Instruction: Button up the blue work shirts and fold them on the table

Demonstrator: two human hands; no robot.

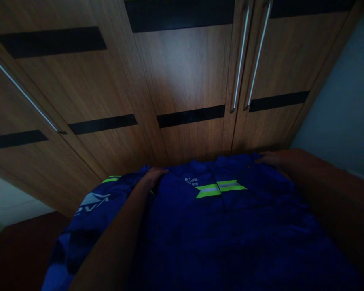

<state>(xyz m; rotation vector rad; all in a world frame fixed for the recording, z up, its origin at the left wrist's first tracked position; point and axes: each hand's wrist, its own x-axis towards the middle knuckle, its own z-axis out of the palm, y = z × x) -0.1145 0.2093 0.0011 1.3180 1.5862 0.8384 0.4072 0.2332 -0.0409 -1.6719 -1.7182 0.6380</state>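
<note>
A dark blue work jacket (230, 226) lies spread out below me, with its collar end toward the cupboard. Across its chest runs a yellow-green and silver reflective strip, with small white lettering above it on the left. My left hand (155, 175) grips the jacket at the left shoulder, fingers closed on the cloth. At the opposite shoulder my right hand (268, 158) holds the edge of the fabric, its fingers partly lost in the dark. To the left lies more blue cloth (92, 202) with large pale lettering and a yellow-green strip; whether it is a sleeve or another garment I cannot tell.
A wooden cupboard (188, 68) with dark bands and long metal handles (241, 60) stands right behind the jacket. A pale wall (346, 105) is at the right. Reddish-brown floor (24, 250) shows at the lower left. The light is dim.
</note>
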